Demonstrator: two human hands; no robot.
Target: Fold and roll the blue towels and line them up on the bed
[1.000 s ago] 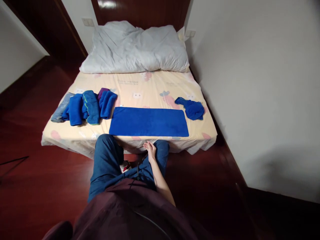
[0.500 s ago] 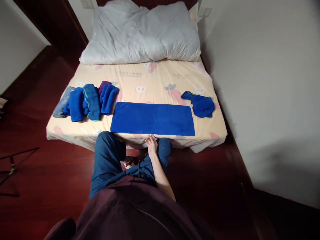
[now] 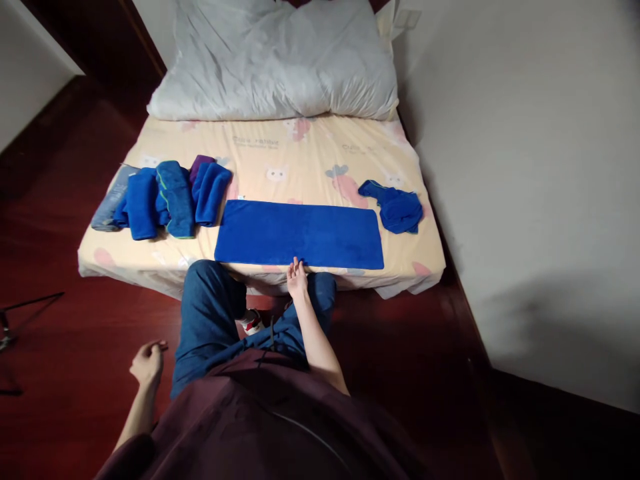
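A blue towel lies flat and smooth as a long strip along the front edge of the bed. At the middle of its near edge is my right hand, fingers stretched and somewhat apart, fingertips touching the edge. I cannot see a grip on the cloth. My left hand hangs in the air over the floor, left of my knee, with fingers loosely curled and nothing visible in them. Right of the flat towel sits a crumpled blue cloth.
Several folded or rolled towels lie at the bed's left, among them a blue one, a green-edged one and a purple one. A grey-white quilt fills the head of the bed. A wall runs along the right.
My left hand has come into view at the lower left. My right hand has moved up slightly onto the towel's near edge, its fingers now pointing forward. The view has shifted a little.
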